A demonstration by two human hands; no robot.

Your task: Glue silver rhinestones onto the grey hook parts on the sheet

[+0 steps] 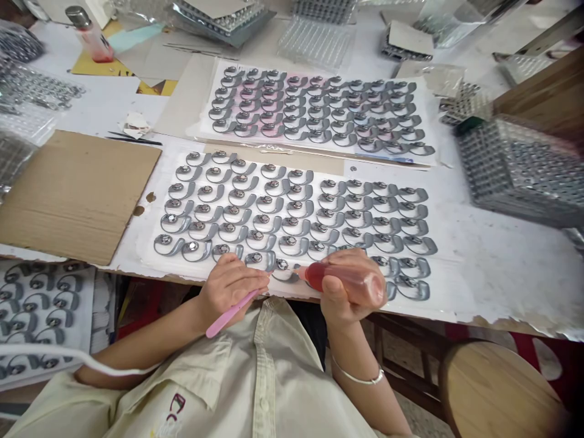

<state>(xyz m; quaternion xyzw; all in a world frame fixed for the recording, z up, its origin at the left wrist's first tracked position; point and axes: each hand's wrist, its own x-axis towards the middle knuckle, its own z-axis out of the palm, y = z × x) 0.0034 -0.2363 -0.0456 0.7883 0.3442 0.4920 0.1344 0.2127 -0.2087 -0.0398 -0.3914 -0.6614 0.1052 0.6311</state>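
Observation:
My left hand [230,283] pinches a pink stick-like tool [228,315] at the near edge of a white sheet [449,255] covered in rows of several grey curved metal pieces [292,213]. My right hand [349,286] is wrapped round a small red bottle [353,281], its tip aimed left at one grey piece [283,267] in the front row. Both hands sit close together over that front row.
A second sheet of grey pieces [319,109] lies farther back. A cardboard panel [73,194] sits at left, stacked clear blister trays [520,170] at right. Another red bottle [91,36] stands far left. A wooden stool [497,389] is at lower right.

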